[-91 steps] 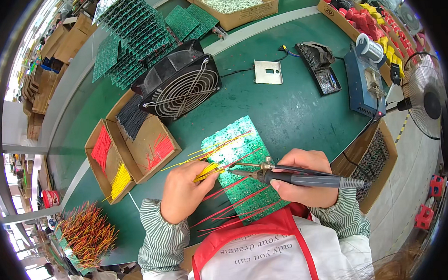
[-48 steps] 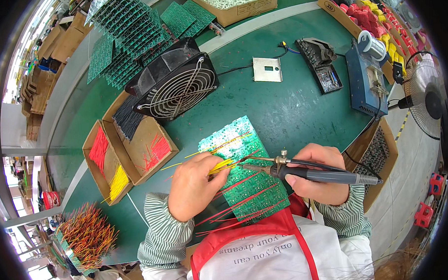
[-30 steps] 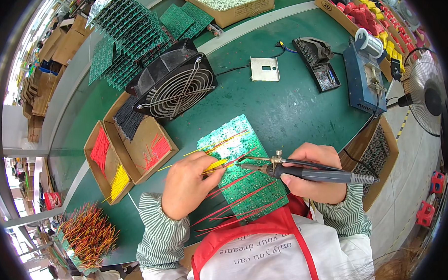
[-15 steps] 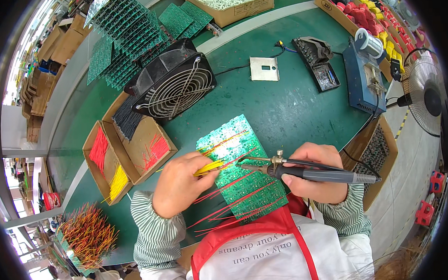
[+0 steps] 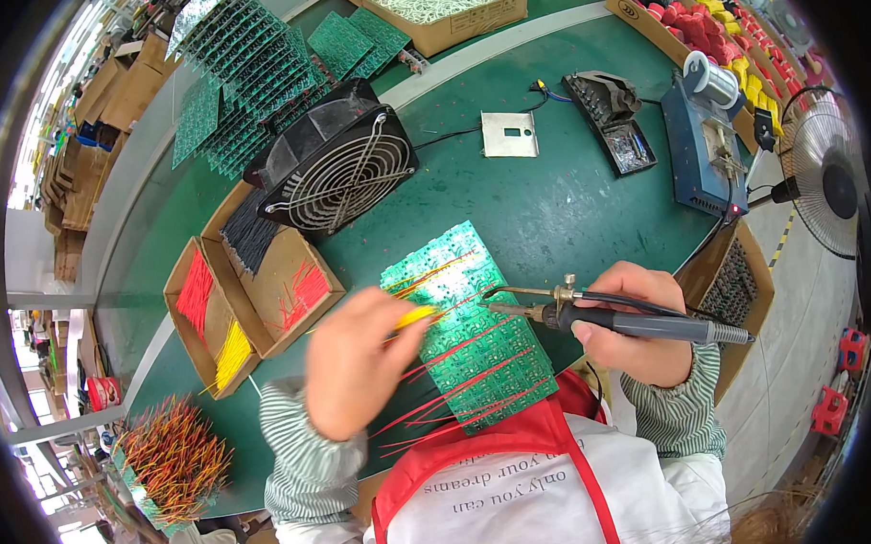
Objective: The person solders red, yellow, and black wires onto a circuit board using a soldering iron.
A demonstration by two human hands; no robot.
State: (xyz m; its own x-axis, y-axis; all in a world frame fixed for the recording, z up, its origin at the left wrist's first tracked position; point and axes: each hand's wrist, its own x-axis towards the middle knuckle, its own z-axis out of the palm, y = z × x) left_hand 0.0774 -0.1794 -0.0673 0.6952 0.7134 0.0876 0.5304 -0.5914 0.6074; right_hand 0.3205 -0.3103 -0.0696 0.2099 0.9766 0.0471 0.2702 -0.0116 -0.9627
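Observation:
A green circuit board panel (image 5: 501,366) lies on the bench in front of me, with red and yellow wires trailing off its left side. My left hand (image 5: 355,361), somewhat blurred, is closed on a bunch of yellow wires (image 5: 413,319) at the panel's left edge. In my right hand (image 5: 639,327) is a grey-handled soldering iron (image 5: 639,323) with a thin metal feed tube clamped above it. Its tip points left and sits over the upper right part of the panel; whether it touches is not clear.
Cardboard trays of red, yellow and black wires (image 5: 232,351) stand at left, beside a black fan (image 5: 341,170). Stacked circuit boards (image 5: 246,77) rise behind it. A wired board bundle (image 5: 173,459) lies lower left. A blue soldering station (image 5: 702,148) with a solder spool (image 5: 712,80) stands far right.
My right hand has drawn the iron slightly right and up across the panel. The left hand has shifted a little and turned, still holding the yellow wires.

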